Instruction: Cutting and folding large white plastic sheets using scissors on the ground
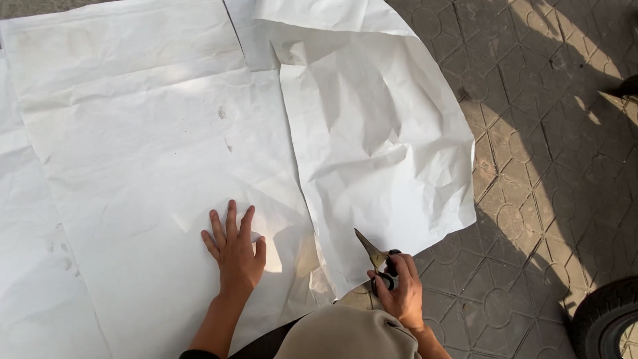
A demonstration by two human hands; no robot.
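Observation:
Large sheets of white paper [146, 133] lie spread over a paved ground. My left hand [234, 250] rests flat on the paper, fingers apart, pressing it down. My right hand [399, 287] grips a pair of scissors [376, 260] with black handles, blades pointing up and to the left. The blade tips sit at the lower edge of a crumpled sheet [379, 133] that lifts off to the right. A long cut line runs up the paper between the flat sheet and the crumpled one.
Grey patterned paving stones [545, 173] lie to the right, crossed by sun and shadow. A black tyre [608, 319] shows at the bottom right corner. My knee in beige cloth [345, 332] is at the bottom centre.

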